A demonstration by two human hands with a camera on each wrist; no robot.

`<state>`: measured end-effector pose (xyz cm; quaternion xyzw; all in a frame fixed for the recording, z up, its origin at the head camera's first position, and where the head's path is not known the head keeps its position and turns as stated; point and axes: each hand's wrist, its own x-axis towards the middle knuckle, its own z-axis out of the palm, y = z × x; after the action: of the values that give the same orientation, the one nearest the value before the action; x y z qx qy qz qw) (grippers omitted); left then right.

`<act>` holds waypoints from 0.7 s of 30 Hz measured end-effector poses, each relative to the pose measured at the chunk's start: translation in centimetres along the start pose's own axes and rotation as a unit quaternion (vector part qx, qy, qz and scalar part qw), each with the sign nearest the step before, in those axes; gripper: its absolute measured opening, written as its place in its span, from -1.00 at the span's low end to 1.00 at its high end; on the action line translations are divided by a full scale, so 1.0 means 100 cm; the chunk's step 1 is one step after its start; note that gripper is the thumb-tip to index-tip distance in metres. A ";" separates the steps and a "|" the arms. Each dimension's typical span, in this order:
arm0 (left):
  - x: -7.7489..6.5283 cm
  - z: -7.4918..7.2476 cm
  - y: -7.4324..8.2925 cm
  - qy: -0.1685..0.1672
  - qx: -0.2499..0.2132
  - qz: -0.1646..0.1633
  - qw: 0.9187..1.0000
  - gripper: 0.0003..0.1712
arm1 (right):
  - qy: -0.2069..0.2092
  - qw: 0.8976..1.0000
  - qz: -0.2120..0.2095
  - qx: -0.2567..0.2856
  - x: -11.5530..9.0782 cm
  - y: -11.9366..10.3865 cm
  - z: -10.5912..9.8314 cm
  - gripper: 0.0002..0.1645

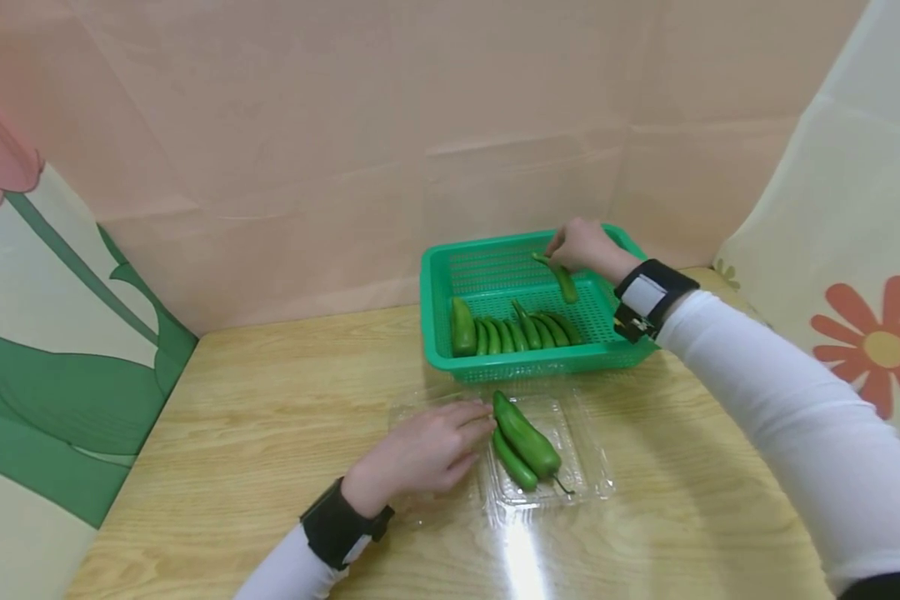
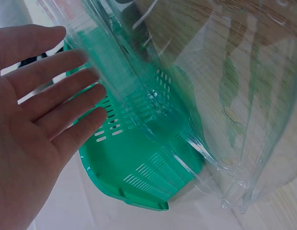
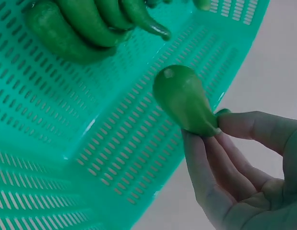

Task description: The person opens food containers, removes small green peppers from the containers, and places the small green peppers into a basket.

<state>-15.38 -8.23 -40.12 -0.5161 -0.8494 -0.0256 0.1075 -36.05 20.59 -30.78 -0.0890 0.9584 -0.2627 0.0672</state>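
My right hand (image 1: 587, 250) pinches a green chili pepper (image 1: 567, 286) near its stem end. The pepper hangs inside the green plastic basket (image 1: 438, 312), above its floor; the right wrist view shows its blunt tip (image 3: 177, 91) toward the camera. Several green peppers (image 1: 504, 336) lie side by side along the basket's near wall. In front of the basket sits a clear plastic container (image 1: 588, 458) holding a large green pepper (image 1: 527, 437) and a slimmer one (image 1: 512, 467). My left hand (image 1: 431, 446) is over the container's left part, its fingers extended beside the peppers and holding nothing.
The wooden table (image 1: 270, 417) meets a plain pinkish backdrop (image 1: 307, 167) behind the basket. Flower-printed sheets stand at the left (image 1: 60, 367) and right (image 1: 870, 250). The basket's perforated walls rise around the right hand's pepper.
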 end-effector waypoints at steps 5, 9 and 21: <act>0.000 -0.001 0.000 0.000 0.001 -0.001 1.000 -0.50 | -0.018 1.000 0.008 -0.005 0.009 0.009 0.000 -0.60; -0.001 -0.002 0.001 -0.001 0.000 -0.002 1.000 -0.51 | -0.024 0.999 0.022 -0.016 0.014 0.013 0.000 -0.59; 0.000 -0.002 0.001 -0.004 -0.002 -0.005 1.000 -0.51 | -0.080 0.992 0.074 -0.063 0.033 0.034 0.012 -0.70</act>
<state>-15.22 -8.22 -39.97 -0.5118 -0.8525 -0.0261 0.1030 -39.55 22.14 -33.84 -0.0423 0.9686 -0.1881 0.1571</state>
